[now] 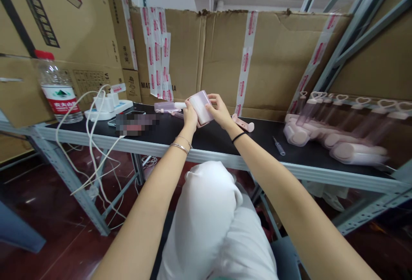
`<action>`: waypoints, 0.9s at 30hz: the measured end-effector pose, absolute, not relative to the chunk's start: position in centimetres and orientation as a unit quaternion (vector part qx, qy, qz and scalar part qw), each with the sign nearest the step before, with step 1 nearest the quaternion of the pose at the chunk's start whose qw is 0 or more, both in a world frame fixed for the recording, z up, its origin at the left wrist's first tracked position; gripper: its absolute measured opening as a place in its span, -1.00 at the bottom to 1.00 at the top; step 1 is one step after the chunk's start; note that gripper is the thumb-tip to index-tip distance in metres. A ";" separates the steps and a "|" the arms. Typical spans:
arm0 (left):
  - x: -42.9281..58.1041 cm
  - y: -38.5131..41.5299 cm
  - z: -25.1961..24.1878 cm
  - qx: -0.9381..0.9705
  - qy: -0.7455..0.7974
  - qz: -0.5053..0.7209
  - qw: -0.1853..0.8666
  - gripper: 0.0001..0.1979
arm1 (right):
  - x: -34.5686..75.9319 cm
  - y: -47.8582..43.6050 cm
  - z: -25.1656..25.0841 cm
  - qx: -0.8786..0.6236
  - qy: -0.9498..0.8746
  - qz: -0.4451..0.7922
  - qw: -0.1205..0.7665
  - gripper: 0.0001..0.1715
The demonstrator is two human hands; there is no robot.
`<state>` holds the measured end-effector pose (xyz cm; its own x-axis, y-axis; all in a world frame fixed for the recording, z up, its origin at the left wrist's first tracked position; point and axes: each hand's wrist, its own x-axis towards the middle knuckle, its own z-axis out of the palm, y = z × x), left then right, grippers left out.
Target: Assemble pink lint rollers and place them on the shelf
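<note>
Both of my hands hold a translucent pale pink and white case, raised over the near part of the black tabletop; its exact kind I cannot make out. My left hand wraps round its left side and lower edge. From the right, my right hand presses its thumb and fingers against the case. Behind my left hand lies a lilac tube-like piece. To the right of my right wrist is a pink curved part on the table. Farther right a small screwdriver rests near the front edge.
Several pink cylindrical items with heart-shaped loops stand at the right. At the left are a water bottle, a power strip with white cables, and a phone. Cardboard walls the back; the table's metal edge runs along the front.
</note>
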<state>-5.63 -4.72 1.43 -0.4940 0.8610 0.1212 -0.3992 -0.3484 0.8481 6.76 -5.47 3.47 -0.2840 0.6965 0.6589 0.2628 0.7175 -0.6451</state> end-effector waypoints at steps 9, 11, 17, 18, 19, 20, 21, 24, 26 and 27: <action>-5.7 -5.2 1.6 0.305 0.478 0.755 0.329 -0.49 | 6.7 -5.0 2.9 -0.296 -0.786 0.191 0.508 -0.49; -5.7 -5.2 1.6 0.299 0.463 0.755 0.355 -0.51 | 6.6 -5.0 2.7 -0.292 -0.786 0.191 0.509 -0.50; -5.6 -5.6 1.7 0.273 0.427 0.764 0.399 -0.51 | 6.5 -5.3 2.6 -0.315 -0.791 0.159 0.500 -0.47; -5.6 -5.7 1.7 0.269 0.423 0.768 0.398 -0.51 | 6.5 -5.3 2.6 -0.318 -0.790 0.154 0.501 -0.47; -5.6 -5.8 1.7 0.267 0.420 0.772 0.395 -0.51 | 6.5 -5.4 2.6 -0.318 -0.789 0.152 0.503 -0.47; -5.6 -5.8 1.7 0.267 0.418 0.776 0.388 -0.51 | 6.5 -5.4 2.6 -0.317 -0.788 0.154 0.506 -0.47; -5.6 -5.8 1.7 0.268 0.417 0.781 0.382 -0.51 | 6.5 -5.4 2.6 -0.316 -0.786 0.159 0.507 -0.48; -5.5 -5.8 1.7 0.282 0.407 0.784 0.374 -0.49 | 6.7 -5.2 2.5 -0.310 -0.782 0.189 0.507 -0.49; -5.4 -5.8 1.7 0.306 0.418 0.772 0.369 -0.44 | 6.9 -4.8 2.4 -0.289 -0.777 0.224 0.513 -0.48; -5.4 -5.8 1.8 0.323 0.430 0.761 0.363 -0.41 | 7.0 -4.5 2.2 -0.275 -0.770 0.245 0.522 -0.47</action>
<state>-5.39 -5.78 1.81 -0.5284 0.8300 0.1786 -0.2743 -0.3660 0.8893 7.00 -4.51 2.25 -0.3045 0.6779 0.6691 0.1675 0.7296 -0.6630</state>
